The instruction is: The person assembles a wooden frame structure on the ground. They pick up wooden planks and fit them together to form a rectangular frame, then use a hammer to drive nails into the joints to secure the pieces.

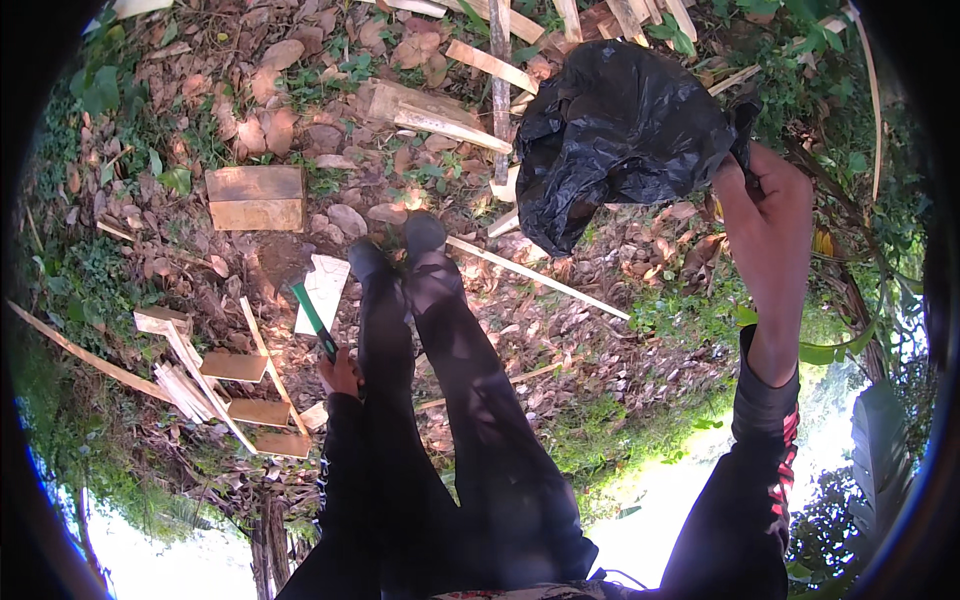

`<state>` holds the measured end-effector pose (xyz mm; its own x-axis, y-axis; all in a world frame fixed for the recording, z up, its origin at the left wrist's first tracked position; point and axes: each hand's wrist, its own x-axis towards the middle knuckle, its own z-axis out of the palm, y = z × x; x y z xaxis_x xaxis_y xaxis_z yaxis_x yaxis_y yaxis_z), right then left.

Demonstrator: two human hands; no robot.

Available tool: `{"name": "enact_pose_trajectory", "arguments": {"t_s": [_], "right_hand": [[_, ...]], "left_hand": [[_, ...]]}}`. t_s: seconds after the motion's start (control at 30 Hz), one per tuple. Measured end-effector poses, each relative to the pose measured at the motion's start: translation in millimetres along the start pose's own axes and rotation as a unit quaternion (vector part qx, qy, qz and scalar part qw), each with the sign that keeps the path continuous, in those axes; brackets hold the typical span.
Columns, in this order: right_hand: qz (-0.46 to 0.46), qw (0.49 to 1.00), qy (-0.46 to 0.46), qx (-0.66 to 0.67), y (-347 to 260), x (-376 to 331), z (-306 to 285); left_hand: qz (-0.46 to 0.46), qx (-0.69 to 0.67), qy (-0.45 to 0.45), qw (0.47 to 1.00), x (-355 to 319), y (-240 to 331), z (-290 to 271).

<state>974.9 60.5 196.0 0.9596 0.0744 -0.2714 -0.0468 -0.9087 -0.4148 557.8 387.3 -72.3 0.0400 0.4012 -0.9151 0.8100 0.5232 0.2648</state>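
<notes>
Black plastic bag (630, 130) hung from one side, open to snags and slips

The right grip (763, 205) was clamped on the bag's gathered right edge, and most of the bag spread to the left of that grip and farther from the body. With one edge held, a heavy load could probably have made the plastic slip or tear; its contents were hidden. Beyond the bag's left side lay pale wood strips (455, 127), whose ends seemed likely to rip the thin film if it were dragged across them.

The left grip (342, 374) was closed around the dark end of a green-and-black tool (315, 318), just beside the person's leg (384, 330). A careless swing to the right could have knocked that leg. The tool's far end overlapped a white sheet (325, 292); whether they touched, and whether the tool had a blade, could not be told.
</notes>
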Motion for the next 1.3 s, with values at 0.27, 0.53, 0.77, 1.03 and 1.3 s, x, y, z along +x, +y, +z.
{"name": "enact_pose_trajectory", "arguments": {"t_s": [0.27,0.53,0.77,1.03,1.3], "right_hand": [[0.122,0.988,0.014,-0.094,161,0,22],[0.437,0.898,0.041,0.023,409,-164,34],[0.49,0.836,-0.019,0.245,329,-240,114],[0.409,0.711,-0.003,0.573,145,-202,150],[0.32,0.656,-0.08,0.679,81,-174,150]], "left_hand": [[-0.002,-0.013,0.003,1.0,-6,2,-5],[-0.001,0.011,-0.002,1.0,-1,15,-26],[-0.006,0.038,0.017,0.999,13,-5,-46],[0.0,0.115,0.017,0.993,7,1,-44],[0.009,0.208,0.021,0.978,0,4,-33]]}}
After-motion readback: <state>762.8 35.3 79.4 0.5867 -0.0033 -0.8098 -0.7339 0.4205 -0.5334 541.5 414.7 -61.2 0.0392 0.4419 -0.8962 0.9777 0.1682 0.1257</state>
